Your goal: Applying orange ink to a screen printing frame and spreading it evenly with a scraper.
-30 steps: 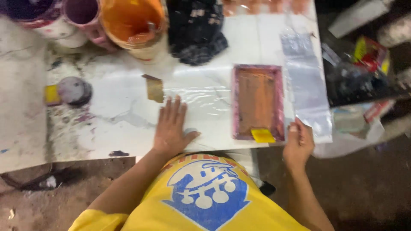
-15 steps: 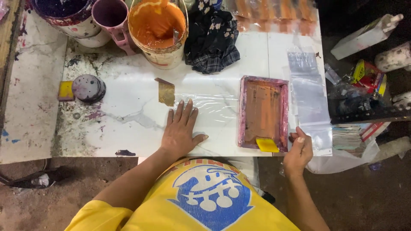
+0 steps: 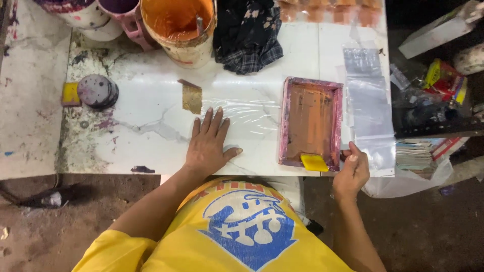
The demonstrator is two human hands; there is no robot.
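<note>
My left hand (image 3: 209, 143) lies flat, fingers spread, on a clear plastic sheet (image 3: 247, 118) spread over the white table (image 3: 146, 121). To its right sits a pink-framed printing screen (image 3: 311, 121) stained orange, with a small yellow squeegee (image 3: 314, 162) resting on its near edge. My right hand (image 3: 353, 168) is at the table's near right edge, thumb up beside the frame's corner, fingers curled at the near end of a stack of clear plastic bags (image 3: 370, 111). Whether it pinches a bag cannot be told.
An orange paint bucket (image 3: 176, 27) with a stick, purple-stained tubs (image 3: 118, 15) and a dark cloth (image 3: 249, 35) stand at the back. A round purple lid (image 3: 98, 91) and yellow block (image 3: 70, 93) lie left. Clutter and packets (image 3: 438, 95) crowd the right. A brown tape piece (image 3: 191, 96) sits mid-table.
The view has shifted and come closer. My left hand stays flat on the plastic sheet. My right hand has stayed at the near right corner by the frame, moving only slightly.
</note>
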